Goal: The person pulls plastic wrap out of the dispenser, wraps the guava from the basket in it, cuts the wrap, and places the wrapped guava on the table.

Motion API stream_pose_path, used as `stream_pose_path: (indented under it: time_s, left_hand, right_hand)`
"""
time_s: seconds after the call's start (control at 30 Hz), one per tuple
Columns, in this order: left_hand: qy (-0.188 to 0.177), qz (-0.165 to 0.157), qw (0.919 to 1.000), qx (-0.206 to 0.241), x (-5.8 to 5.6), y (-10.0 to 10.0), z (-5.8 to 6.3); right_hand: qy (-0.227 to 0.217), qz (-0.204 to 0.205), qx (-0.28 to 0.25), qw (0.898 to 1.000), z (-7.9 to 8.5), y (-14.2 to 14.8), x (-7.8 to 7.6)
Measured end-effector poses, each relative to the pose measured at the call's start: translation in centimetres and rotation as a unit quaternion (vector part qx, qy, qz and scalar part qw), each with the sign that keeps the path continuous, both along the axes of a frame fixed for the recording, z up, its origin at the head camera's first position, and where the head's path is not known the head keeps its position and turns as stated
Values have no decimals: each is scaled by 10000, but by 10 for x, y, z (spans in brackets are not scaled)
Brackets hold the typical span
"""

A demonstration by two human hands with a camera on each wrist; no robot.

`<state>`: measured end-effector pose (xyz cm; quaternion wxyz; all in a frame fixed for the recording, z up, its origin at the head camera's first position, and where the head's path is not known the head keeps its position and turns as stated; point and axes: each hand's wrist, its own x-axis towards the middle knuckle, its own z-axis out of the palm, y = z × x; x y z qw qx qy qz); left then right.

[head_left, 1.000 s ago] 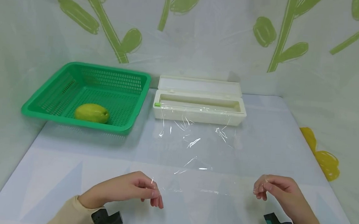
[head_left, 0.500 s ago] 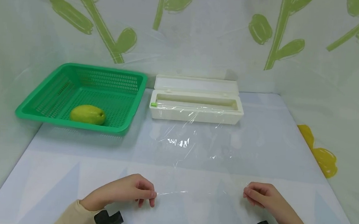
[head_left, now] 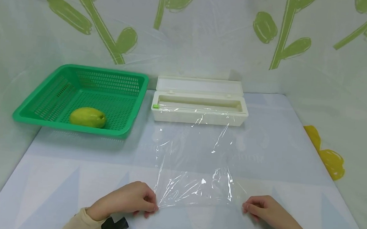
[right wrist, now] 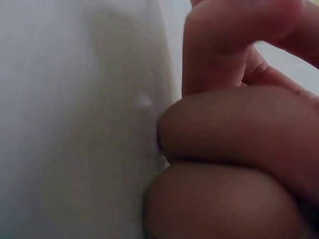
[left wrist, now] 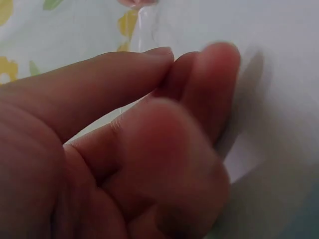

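A sheet of clear cling film stretches from a white dispenser box toward the front of the table. My left hand pinches its near left corner between thumb and index finger. At the near right corner, my right hand pinches the film the same way. The sheet lies low over the table, with shiny creases near the hands. In the left wrist view, thumb and index fingertip of the left hand meet. Curled fingers of the right hand fill the right wrist view, close to the white surface.
The dispenser's lid stands raised at the back, and a small green piece sits at its left end. To the left, a green plastic basket holds a yellow-green oval fruit. A leaf-patterned sheet hangs behind the table.
Both hands have come down and nearer to the front edge, the right one also moving left. The film has been drawn forward with them and now lies lower, with more creases near its front.
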<state>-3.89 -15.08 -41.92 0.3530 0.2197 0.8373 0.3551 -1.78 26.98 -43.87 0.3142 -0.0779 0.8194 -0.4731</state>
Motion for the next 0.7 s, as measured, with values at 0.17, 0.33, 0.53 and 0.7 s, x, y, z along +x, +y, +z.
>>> stream_pose_path:
  time_s: [0.17,0.33,0.53,0.7]
  left_hand:
    - [-51,-85,9998,157,-2,-1,-1]
    - [-86,-121,9997,198,-4,-3,-4]
    - [-384,184,9984,364,-6,-4,-8]
    - [-177,225,9992,292,-7,-4,-7]
  right_hand:
    - [120,-74,388,9991,-1,-4,1]
    - [280,-140,659,9973,-6,-6,4]
    - [282,-237,738,9966,-8,-8,4]
    - [221,-331,884,9953,-6,-8,1]
